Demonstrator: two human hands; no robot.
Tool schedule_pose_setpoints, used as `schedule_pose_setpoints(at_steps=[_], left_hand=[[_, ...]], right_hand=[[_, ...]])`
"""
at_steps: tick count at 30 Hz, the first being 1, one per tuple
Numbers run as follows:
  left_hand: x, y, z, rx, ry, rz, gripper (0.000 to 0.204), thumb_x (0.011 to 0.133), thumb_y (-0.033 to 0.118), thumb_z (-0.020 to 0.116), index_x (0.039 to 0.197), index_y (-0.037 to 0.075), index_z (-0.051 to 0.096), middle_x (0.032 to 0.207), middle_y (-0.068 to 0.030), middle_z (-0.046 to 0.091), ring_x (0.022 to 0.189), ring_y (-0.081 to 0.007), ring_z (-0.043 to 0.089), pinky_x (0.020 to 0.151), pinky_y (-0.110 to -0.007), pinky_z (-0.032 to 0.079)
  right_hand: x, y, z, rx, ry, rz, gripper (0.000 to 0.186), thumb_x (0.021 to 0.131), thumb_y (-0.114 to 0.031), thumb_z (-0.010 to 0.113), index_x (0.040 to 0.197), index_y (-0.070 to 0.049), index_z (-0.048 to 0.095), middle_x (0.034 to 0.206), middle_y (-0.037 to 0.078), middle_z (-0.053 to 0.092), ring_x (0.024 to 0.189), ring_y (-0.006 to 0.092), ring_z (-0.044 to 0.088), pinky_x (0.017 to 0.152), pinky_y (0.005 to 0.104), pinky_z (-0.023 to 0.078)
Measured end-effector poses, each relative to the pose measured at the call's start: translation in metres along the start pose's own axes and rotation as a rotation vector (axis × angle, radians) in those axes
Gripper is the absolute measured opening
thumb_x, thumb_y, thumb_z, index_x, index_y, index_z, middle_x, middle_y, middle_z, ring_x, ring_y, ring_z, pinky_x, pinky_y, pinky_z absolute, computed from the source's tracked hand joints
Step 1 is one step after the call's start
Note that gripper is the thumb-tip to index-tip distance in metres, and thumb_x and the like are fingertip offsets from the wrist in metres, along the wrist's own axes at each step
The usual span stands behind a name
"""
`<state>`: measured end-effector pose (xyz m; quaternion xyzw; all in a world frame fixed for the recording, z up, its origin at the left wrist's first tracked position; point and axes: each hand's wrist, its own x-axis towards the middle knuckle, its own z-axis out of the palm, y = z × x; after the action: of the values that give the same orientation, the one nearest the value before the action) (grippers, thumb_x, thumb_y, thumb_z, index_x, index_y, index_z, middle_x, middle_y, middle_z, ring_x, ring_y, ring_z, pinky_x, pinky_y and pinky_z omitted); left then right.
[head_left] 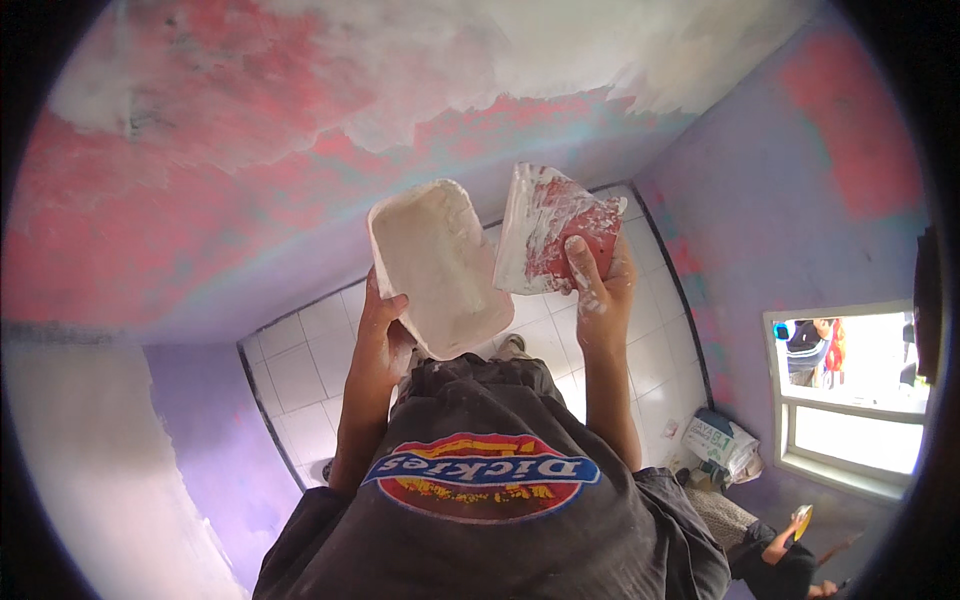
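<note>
The white plaster tray sat tilted in the middle of the view, its open face coated with pale paste and turned toward the camera, held up in front of the person's chest. The left hand gripped its lower left edge, thumb over the rim and the other fingers curled behind it, so they were closed on the tray rather than spread. Just beside it on the right, nearly touching the tray's upper edge, was the red putty trowel, its flat blade smeared with white paste and angled toward the tray. The right hand held the trowel from below, the thumb pressed flat on the blade's face and the remaining fingers wrapped behind it; they were speckled with white.

Below the hands was the person's dark grey shirt with a bright oval patch. Farther down lay a white tiled floor with dark edging. The walls around were patchy: a pink and lilac wall partly skimmed in white above and to the left, a lilac wall with a pink patch to the right. A white-framed window was set low in the right wall, with a crumpled sack on the floor near it. Another person crouched at the lower right
</note>
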<state>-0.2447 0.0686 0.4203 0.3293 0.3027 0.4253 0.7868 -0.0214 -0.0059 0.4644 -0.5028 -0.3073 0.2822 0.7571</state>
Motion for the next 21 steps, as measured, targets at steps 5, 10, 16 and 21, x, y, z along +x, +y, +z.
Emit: schedule_pose_setpoints(at_steps=[5, 10, 16, 21], left_hand=[[-0.002, 0.005, 0.023, 0.133, -0.052, -0.002, 0.082, 0.079, 0.011, 0.059, 0.148, -0.001, 0.017, 0.138, -0.0198, 0.043, 0.127, -0.0287, 0.047, 0.105, -0.041, 0.041], [-0.002, 0.003, 0.032, 0.242, 0.021, 0.015, 0.082, 0.078, 0.007, 0.061, 0.148, -0.003, 0.018, 0.131, -0.0221, 0.049, 0.12, -0.028, 0.053, 0.102, -0.039, 0.043], [0.004, -0.006, 0.036, 0.316, 0.073, 0.035, 0.081, 0.076, 0.003, 0.059, 0.146, -0.005, 0.02, 0.13, -0.0217, 0.049, 0.117, -0.027, 0.054, 0.101, -0.038, 0.044], [0.014, -0.026, 0.042, 0.289, 0.119, 0.107, 0.079, 0.076, 0.002, 0.057, 0.146, -0.006, 0.021, 0.131, -0.0209, 0.049, 0.119, -0.0259, 0.052, 0.101, -0.038, 0.043]], right_hand=[[0.013, -0.035, -0.005, -0.537, -0.135, -0.183, 0.029, 0.09, -0.014, 0.066, 0.114, 0.002, 0.059, 0.09, 0.008, 0.069, 0.076, 0.0089, 0.061, 0.067, 0.0253, 0.051], [0.028, -0.045, -0.014, -0.766, -0.225, -0.151, 0.024, 0.086, -0.013, 0.068, 0.106, -0.001, 0.065, 0.08, 0.01, 0.071, 0.07, 0.0152, 0.067, 0.063, 0.0283, 0.052], [0.029, -0.02, -0.014, -1.057, -0.314, -0.347, 0.025, 0.085, -0.018, 0.068, 0.106, -0.006, 0.064, 0.081, 0.014, 0.069, 0.067, 0.0277, 0.067, 0.061, 0.0348, 0.051], [0.03, 0.001, 0.001, -1.146, -0.346, -0.32, 0.023, 0.086, -0.017, 0.064, 0.105, -0.006, 0.061, 0.08, 0.014, 0.068, 0.069, 0.0332, 0.066, 0.061, 0.0399, 0.052]])
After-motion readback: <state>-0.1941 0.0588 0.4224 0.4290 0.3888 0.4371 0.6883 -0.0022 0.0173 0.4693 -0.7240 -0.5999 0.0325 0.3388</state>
